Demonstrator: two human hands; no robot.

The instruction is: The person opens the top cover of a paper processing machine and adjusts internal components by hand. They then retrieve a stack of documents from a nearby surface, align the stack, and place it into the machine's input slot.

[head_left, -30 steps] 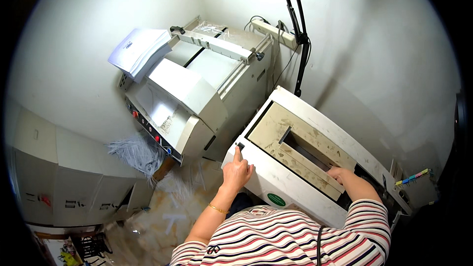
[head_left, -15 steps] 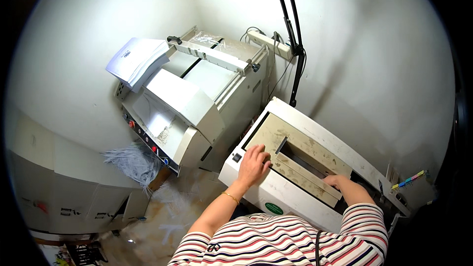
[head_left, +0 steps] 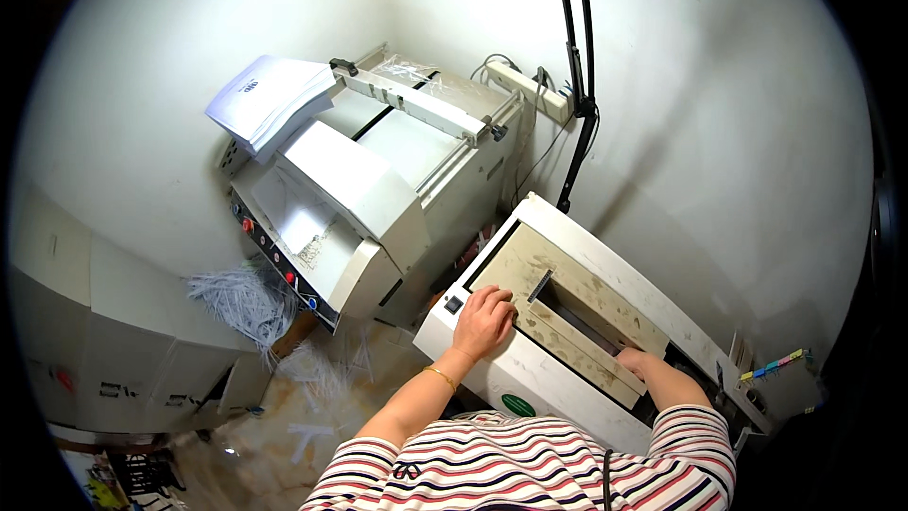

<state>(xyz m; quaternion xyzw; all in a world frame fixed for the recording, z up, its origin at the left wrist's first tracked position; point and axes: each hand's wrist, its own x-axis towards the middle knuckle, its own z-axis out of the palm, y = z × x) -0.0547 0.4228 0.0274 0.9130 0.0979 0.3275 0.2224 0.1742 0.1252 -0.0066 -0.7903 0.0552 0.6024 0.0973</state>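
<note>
White machine (head_left: pixel 558 383) sits near and right of centre, angled, beige top panel (head_left: pixel 511 263) smudged dark, long slot (head_left: pixel 581 314) down the middle of it. Left hand (head_left: pixel 484 322) palm down on the machine's near left part, fingers bent and slightly spread, tips over the panel edge, just right of a small black switch (head_left: pixel 453 304); yellow bracelet (head_left: pixel 441 376) on that wrist. Right hand (head_left: pixel 643 366) reaches into the right end of the slot, fingers mostly hidden, can't tell if they're pinching anything. Green oval sticker (head_left: pixel 517 405) on the near side. Far left, a bigger pale machine (head_left: pixel 388 273) with red and blue buttons along its left edge, thick paper stack (head_left: pixel 271 95) lying tilted on top. Heap of paper strips (head_left: pixel 248 303) left of that, more strips on the floor (head_left: pixel 260 435). Grey cabinets (head_left: pixel 132 345) far left. Power strip (head_left: pixel 530 90) and black lamp arm (head_left: pixel 575 161) behind, by the wall. Coloured tabs (head_left: pixel 776 365) at far right.
</note>
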